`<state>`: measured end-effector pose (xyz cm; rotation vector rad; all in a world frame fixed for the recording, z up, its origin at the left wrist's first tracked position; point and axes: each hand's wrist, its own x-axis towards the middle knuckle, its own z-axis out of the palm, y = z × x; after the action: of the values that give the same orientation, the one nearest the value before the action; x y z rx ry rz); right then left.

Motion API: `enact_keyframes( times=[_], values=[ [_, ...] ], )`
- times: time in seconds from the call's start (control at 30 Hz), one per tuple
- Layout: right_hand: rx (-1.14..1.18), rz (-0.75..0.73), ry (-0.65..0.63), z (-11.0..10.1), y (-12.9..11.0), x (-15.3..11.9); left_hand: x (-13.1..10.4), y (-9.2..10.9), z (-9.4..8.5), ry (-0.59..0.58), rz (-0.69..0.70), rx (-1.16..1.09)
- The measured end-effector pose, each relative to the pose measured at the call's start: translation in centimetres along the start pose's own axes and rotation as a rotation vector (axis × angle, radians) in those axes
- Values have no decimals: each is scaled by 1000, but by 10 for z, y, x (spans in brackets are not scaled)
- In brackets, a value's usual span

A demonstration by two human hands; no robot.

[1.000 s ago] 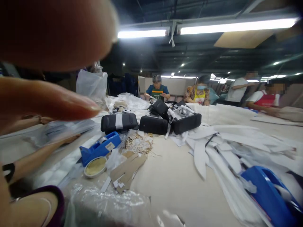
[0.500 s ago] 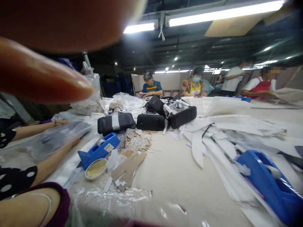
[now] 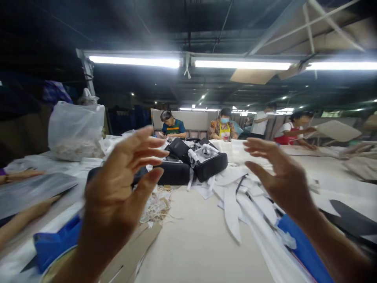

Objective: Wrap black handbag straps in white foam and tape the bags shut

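My left hand [image 3: 123, 188] is raised over the table with its fingers apart and nothing in it. Raised on the other side, my right hand [image 3: 278, 173] is likewise open and holds nothing. Between and beyond them lie several black cases; one case [image 3: 210, 167] has white strips and a bundled cable on it, and another case [image 3: 173, 173] is partly hidden by my left hand. A blue tape dispenser [image 3: 54, 243] shows beside my left wrist. Behind my right forearm a second blue tape dispenser [image 3: 306, 251] is partly covered.
White cut pieces [image 3: 231, 212] spread across the right side. Tangled string [image 3: 157, 206] and brown cardboard [image 3: 141, 243] lie near the middle left. A co-worker's arms [image 3: 26, 216] reach in at left over plastic sheeting. A filled plastic bag [image 3: 76, 129] stands behind. Other people sit across the table.
The fingers that were close to the camera at upper left are gone. Both my hands now show, open, over the table. The view has tilted up and shifted right.
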<state>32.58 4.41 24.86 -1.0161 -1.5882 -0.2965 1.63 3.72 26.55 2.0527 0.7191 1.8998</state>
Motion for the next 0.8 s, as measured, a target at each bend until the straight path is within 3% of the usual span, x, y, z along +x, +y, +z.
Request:
enact_keyframes(
  times=[0.1,0.23,0.33,0.57,0.67,0.8],
  values=[
    [134,325,-131,43,70,11,11,-85,37,-94,-263,-79],
    [240,780,-166,95,174,5,10,-215,99,-178,-912,-339],
    [256,925,-144,125,225,-2,10,-280,135,-152,-1026,-368],
    [207,1038,-68,169,307,18,63,-366,191,-25,-1090,-468],
    [165,1067,-80,173,337,27,86,-392,213,5,-1145,-536],
    [213,1079,-196,174,364,23,100,-413,242,-4,-1221,-651]
  ],
)
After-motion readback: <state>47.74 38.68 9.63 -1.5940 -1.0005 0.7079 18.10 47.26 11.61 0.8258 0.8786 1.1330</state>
